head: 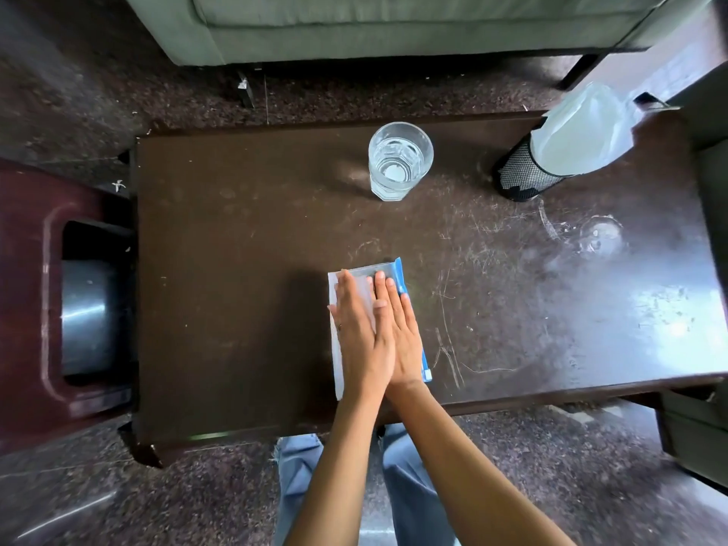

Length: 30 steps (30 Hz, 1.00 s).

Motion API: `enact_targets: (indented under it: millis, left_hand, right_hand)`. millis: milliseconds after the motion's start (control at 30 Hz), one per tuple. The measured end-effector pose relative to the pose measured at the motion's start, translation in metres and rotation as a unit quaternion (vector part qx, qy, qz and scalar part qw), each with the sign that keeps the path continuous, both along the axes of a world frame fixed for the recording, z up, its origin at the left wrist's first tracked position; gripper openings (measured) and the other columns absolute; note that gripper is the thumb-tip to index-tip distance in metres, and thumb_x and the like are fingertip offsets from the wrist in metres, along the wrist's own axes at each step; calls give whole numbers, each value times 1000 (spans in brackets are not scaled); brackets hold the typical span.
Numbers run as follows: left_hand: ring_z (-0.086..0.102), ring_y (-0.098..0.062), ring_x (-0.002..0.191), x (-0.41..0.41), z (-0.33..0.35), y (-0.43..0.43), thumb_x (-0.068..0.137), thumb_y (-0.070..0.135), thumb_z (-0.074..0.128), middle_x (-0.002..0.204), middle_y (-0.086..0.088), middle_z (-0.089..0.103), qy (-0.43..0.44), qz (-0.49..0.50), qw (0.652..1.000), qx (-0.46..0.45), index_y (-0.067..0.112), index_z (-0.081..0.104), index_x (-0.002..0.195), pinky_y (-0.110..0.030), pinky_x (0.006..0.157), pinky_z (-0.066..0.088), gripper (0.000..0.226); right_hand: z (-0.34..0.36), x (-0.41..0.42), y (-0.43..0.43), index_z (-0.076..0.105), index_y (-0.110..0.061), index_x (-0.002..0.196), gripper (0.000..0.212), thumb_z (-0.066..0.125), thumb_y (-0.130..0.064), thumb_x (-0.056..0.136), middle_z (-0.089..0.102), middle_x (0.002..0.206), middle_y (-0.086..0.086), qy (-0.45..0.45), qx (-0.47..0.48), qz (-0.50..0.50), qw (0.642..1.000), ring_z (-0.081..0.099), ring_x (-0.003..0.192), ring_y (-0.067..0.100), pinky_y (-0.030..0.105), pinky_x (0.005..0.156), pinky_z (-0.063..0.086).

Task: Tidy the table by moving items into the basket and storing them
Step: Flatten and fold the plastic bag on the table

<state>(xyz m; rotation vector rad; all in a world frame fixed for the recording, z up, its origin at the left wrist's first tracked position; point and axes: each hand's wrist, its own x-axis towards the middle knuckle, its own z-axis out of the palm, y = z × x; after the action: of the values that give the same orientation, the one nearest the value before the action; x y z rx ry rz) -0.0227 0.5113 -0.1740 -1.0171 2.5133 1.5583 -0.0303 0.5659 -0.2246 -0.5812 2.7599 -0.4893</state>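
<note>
A flat white packet with a blue edge (364, 274) lies on the dark wooden table (236, 269), near its front edge. My left hand (356, 329) and my right hand (402, 329) rest flat on the packet side by side, palms down and fingers stretched out, gripping nothing. They hide most of the packet. A black mesh basket (526, 175) with a white plastic liner (583, 128) stands at the table's far right corner, well away from both hands.
A clear glass of water (400, 159) stands at the back middle of the table. A dark red stool (35, 301) with a metal vessel (88, 313) under it sits at the left. A grey sofa (394, 25) is beyond the table.
</note>
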Motion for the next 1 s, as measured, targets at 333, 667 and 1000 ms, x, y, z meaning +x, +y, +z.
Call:
enact_targets:
  millis: [333,667,1000]
  left_hand:
    - [-9,-18,148,-23,-30,23,103,20,26,162,-9,-1,-23,-11,999,-38,10,-1,151,-36,118,-14,55]
    - [-6,-25,149,-34,-46,37,103,23,22,161,-10,6,-50,9,990,-135,12,12,152,-40,117,-13,51]
    - [54,-28,124,-28,-42,19,93,32,56,144,-5,50,-42,18,973,-227,20,57,130,-43,91,45,39]
  right_hand:
    - [19,-3,53,21,-27,151,62,42,-15,94,33,156,-4,-167,-299,-194,920,42,127,-14,9,105,34]
    - [21,-11,62,46,-5,139,52,59,1,89,55,139,6,-114,-319,-194,921,52,128,10,23,108,41]
    - [36,-14,41,57,-2,119,28,59,-6,91,61,98,8,-103,-204,-289,930,56,84,18,31,81,48]
